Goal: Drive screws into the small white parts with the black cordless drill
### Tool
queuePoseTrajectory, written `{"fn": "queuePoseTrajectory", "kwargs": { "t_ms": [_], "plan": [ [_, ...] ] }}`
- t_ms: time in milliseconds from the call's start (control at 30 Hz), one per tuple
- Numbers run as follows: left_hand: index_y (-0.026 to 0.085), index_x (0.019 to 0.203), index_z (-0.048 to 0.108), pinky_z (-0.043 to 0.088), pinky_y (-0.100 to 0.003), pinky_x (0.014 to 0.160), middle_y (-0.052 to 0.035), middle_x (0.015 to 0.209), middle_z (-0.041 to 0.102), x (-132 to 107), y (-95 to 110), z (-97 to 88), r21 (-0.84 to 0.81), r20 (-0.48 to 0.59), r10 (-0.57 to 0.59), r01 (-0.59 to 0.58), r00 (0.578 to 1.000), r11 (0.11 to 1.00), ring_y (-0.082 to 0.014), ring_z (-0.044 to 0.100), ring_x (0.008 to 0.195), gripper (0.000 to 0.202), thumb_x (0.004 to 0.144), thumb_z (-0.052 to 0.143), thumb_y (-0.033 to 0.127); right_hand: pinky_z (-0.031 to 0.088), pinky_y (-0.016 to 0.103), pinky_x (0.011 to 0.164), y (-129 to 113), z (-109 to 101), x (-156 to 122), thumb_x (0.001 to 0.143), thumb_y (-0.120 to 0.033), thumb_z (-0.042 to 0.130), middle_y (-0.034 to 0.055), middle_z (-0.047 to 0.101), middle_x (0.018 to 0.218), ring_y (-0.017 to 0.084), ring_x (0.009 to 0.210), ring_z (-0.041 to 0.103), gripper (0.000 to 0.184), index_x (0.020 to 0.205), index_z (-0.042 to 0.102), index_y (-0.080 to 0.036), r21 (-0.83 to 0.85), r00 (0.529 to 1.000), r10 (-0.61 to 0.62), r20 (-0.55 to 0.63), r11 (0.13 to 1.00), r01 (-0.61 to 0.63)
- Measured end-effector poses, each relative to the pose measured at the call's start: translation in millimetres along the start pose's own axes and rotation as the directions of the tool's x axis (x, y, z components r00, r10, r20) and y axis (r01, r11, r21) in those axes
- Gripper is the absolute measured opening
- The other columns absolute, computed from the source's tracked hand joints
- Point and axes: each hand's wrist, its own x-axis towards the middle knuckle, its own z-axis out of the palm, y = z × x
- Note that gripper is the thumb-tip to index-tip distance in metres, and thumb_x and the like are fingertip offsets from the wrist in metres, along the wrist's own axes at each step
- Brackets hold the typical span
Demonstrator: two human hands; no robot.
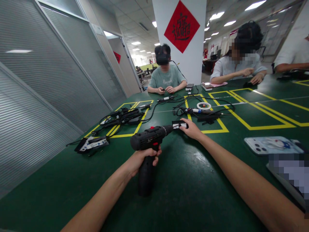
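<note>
My left hand (pixel 142 158) is wrapped round the grip of a black cordless drill (pixel 149 141) with red buttons, held above the green table (pixel 183 187) with its nose pointing right. My right hand (pixel 191 129) reaches forward and pinches a small black part with a white label (pixel 178 125) right at the drill's chuck. The fingers of both hands are closed.
Tangled black cables and tools (pixel 123 117) lie at the left, another black part (pixel 93 144) nearer me, a soldering iron and a roll of white wire (pixel 204 106) ahead. A phone (pixel 271 145) lies at the right. Other people sit across the table, behind yellow taped rectangles.
</note>
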Motion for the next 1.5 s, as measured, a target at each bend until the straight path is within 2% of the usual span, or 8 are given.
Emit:
{"fn": "queuePoseTrajectory", "kwargs": {
  "t_ms": [300, 733, 1500],
  "plan": [
    [0.013, 0.095, 0.056, 0.039, -0.025, 0.054, -0.0025, 0.082, 0.056, 2.3, -5.2, -4.1, -0.005, -0.013, 0.008, -0.008, 1.0, 1.0, -0.0083, 0.051, 0.052, 0.025, 0.071, 0.059, 0.02, 0.042, 0.037, 0.099, -0.6, -0.1, -0.5, 0.08, -0.027, 0.06, 0.0089, 0.059, 0.117, 0.023, 0.107, 0.057, 0.042, 0.122, 0.057, -0.02, -0.015, 1.0, -0.014, -0.017, 1.0, 0.014],
    [0.012, 0.096, 0.055, 0.041, -0.027, 0.056, -0.0032, 0.084, 0.056, -0.8, 1.5, -0.1, -0.016, 0.009, -0.002, 0.002, 1.0, 1.0, -0.0091, 0.052, 0.053, 0.024, 0.072, 0.057, 0.017, 0.041, 0.037, 0.101, 1.6, 0.8, -0.7, 0.081, -0.029, 0.06, 0.0096, 0.059, 0.119, 0.023, 0.11, 0.056, 0.043, 0.123, 0.056, -0.02, -0.013, 1.0, -0.009, -0.015, 1.0, 0.008],
    [0.013, 0.095, 0.055, 0.038, -0.025, 0.055, -0.0012, 0.081, 0.054, 1.3, -5.9, -4.1, 0.009, 0.017, 0.018, -0.019, 1.0, 1.0, -0.0086, 0.052, 0.054, 0.018, 0.077, 0.055, 0.016, 0.042, 0.037, 0.1, 2.6, 1.7, -0.4, 0.081, -0.028, 0.061, 0.0099, 0.059, 0.118, 0.023, 0.108, 0.057, 0.044, 0.123, 0.056, -0.019, -0.012, 1.0, -0.014, -0.021, 1.0, 0.014]
  ]
}}
